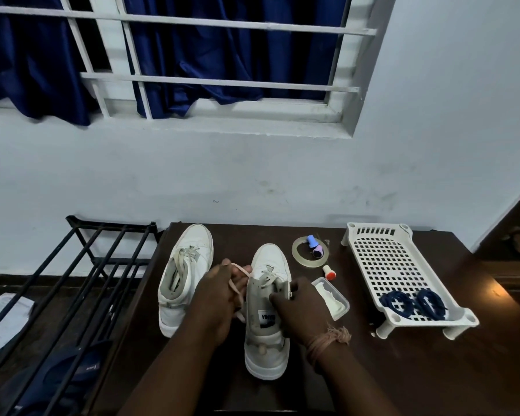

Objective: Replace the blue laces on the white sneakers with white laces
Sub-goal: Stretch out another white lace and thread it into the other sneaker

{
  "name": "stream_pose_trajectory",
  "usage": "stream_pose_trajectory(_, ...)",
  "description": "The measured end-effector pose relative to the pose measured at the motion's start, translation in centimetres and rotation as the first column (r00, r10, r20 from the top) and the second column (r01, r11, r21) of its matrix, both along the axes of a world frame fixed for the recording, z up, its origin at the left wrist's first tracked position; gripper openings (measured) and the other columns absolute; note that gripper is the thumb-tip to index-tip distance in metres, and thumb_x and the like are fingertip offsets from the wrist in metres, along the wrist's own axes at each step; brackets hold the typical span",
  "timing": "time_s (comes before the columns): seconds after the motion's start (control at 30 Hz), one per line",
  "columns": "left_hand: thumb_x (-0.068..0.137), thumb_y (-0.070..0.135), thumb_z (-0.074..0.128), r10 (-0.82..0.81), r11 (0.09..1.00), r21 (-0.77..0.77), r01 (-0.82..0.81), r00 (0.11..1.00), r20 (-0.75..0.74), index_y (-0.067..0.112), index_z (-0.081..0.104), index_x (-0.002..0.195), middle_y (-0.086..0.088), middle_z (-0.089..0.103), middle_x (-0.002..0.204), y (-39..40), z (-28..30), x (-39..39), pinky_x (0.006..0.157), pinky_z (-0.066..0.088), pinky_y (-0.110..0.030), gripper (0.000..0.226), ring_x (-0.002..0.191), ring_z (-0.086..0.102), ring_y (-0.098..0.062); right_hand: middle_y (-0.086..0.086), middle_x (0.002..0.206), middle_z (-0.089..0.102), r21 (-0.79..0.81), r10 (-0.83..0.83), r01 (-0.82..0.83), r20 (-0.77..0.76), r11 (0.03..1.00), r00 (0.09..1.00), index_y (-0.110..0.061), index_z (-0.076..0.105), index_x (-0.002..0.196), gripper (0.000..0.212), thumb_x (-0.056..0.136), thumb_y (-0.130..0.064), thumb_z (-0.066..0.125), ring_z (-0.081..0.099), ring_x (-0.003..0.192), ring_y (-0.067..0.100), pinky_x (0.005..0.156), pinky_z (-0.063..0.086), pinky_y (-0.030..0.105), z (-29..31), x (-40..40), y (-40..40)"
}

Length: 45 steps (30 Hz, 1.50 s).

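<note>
Two white sneakers stand on the dark wooden table (pixel 403 370), toes pointing away from me. The left sneaker (pixel 186 265) carries a white lace. The right sneaker (pixel 267 310) is between my hands, with a white lace (pixel 237 283) partly threaded near its toe. My left hand (pixel 216 295) pinches the loose lace end beside the shoe's left side. My right hand (pixel 300 307) grips the shoe's right upper edge by the eyelets. Two coiled blue laces (pixel 412 303) lie in the white perforated tray (pixel 388 259) at the right.
A tape roll (pixel 297 258) with a small blue and purple item inside it, a red-capped piece (pixel 330 273) and a clear plastic box (pixel 332 297) sit right of the shoe. A black metal rack (pixel 81 280) stands left of the table. Wall and barred window lie behind.
</note>
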<state>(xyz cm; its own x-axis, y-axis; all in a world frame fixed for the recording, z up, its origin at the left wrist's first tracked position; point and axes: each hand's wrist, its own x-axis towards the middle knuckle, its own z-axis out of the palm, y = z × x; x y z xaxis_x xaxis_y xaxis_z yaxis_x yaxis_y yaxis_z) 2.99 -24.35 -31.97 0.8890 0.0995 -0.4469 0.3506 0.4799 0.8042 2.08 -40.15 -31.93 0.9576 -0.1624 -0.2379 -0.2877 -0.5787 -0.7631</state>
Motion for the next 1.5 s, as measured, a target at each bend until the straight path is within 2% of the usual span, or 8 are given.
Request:
stream_pose_trajectory(0.2,0.107,0.021,0.041,0.203,0.935,-0.293,-0.199,0.979,-0.016,0.016,0.045,0.082,-0.004,0.044,0.067,0.2,0.6,0.1,0.093,0.050,-0.044,0.026,0.065,0.050,-0.020,0.002,0.079,0.069,0.022,0.055,-0.054,-0.046,0.998,0.997,-0.020,0.055,0.089,0.033,0.074,-0.044,0.072,0.069,0.071,0.018,0.065,0.059,0.038,0.5,0.1,-0.7)
stream_pose_trajectory(0.4,0.108,0.023,0.042,0.035,0.999,-0.030,-0.036,0.998,-0.045,0.018,0.045,0.081,0.006,0.034,0.054,-0.1,-0.2,1.9,0.041,0.029,-0.022,0.028,0.039,0.026,-0.007,0.002,0.066,0.064,-0.070,0.117,-0.118,-0.013,0.991,0.993,-0.015,0.057,0.076,0.023,0.087,-0.033,0.066,0.061,0.052,0.010,0.040,0.042,0.019,0.2,1.1,-1.4)
stream_pose_trajectory(0.77,0.101,0.011,0.050,-0.266,0.906,0.309,0.289,0.957,-0.115,0.009,0.055,0.089,0.002,0.040,0.054,2.3,-0.1,3.1,0.036,0.025,-0.016,0.014,0.037,0.031,-0.005,0.001,0.058,0.068,-0.223,0.113,-0.120,-0.044,0.968,0.993,-0.020,0.066,0.071,0.046,0.075,-0.066,0.061,0.069,0.056,0.021,0.060,0.061,0.037,-0.7,2.8,-1.8)
stream_pose_trajectory(0.93,0.090,0.017,0.067,-0.368,0.489,0.805,0.335,0.916,-0.158,0.018,0.076,0.085,-0.005,0.074,0.076,1.7,-1.3,3.1,0.064,0.050,-0.026,0.010,0.064,0.064,-0.015,0.000,0.065,0.059,-0.180,0.104,-0.105,-0.014,0.978,0.994,-0.014,0.056,0.072,0.035,0.090,-0.042,0.064,0.060,0.062,0.015,0.054,0.045,0.024,-0.9,3.1,-1.4)
stream_pose_trajectory(1.03,0.088,0.025,0.067,-0.470,0.134,0.900,0.414,0.826,-0.310,0.011,0.074,0.072,-0.011,0.073,0.077,1.3,-1.4,3.0,0.072,0.052,-0.030,0.023,0.085,0.071,-0.026,-0.001,0.065,0.060,-0.205,0.110,-0.107,0.003,0.973,0.994,-0.013,0.057,0.074,0.034,0.090,-0.042,0.064,0.060,0.062,0.014,0.050,0.041,0.022,-0.8,3.0,-1.2)
stream_pose_trajectory(1.13,0.093,0.032,0.062,-0.461,-0.009,0.902,0.431,0.799,-0.387,0.013,0.060,0.058,-0.005,0.062,0.065,1.4,-0.7,2.8,0.072,0.047,-0.030,0.040,0.090,0.070,-0.031,0.002,0.066,0.063,-0.152,0.121,-0.122,-0.021,0.981,0.992,-0.012,0.059,0.076,0.030,0.091,-0.038,0.063,0.064,0.060,0.017,0.052,0.052,0.027,-0.4,3.1,-1.1)
stream_pose_trajectory(1.37,0.102,0.033,0.053,-0.399,0.490,0.815,0.309,0.911,-0.106,0.011,0.066,0.072,-0.007,0.069,0.074,1.4,2.8,3.5,0.060,0.043,-0.029,0.040,0.060,0.058,-0.016,-0.005,0.072,0.068,-0.026,0.036,-0.031,0.216,0.999,0.976,-0.018,0.064,0.076,0.022,0.087,-0.037,0.067,0.063,0.068,0.008,0.066,0.050,0.028,1.0,2.8,-0.9)
stream_pose_trajectory(1.5,0.102,0.032,0.055,-0.268,0.927,0.320,0.197,0.943,0.197,0.014,0.068,0.084,-0.001,0.070,0.080,1.7,4.6,2.9,0.075,0.049,-0.033,0.029,0.069,0.062,-0.014,-0.008,0.077,0.068,0.156,0.065,-0.138,0.399,0.978,0.914,-0.023,0.065,0.080,0.014,0.091,-0.032,0.067,0.063,0.072,0.005,0.068,0.050,0.025,2.9,2.2,0.3)
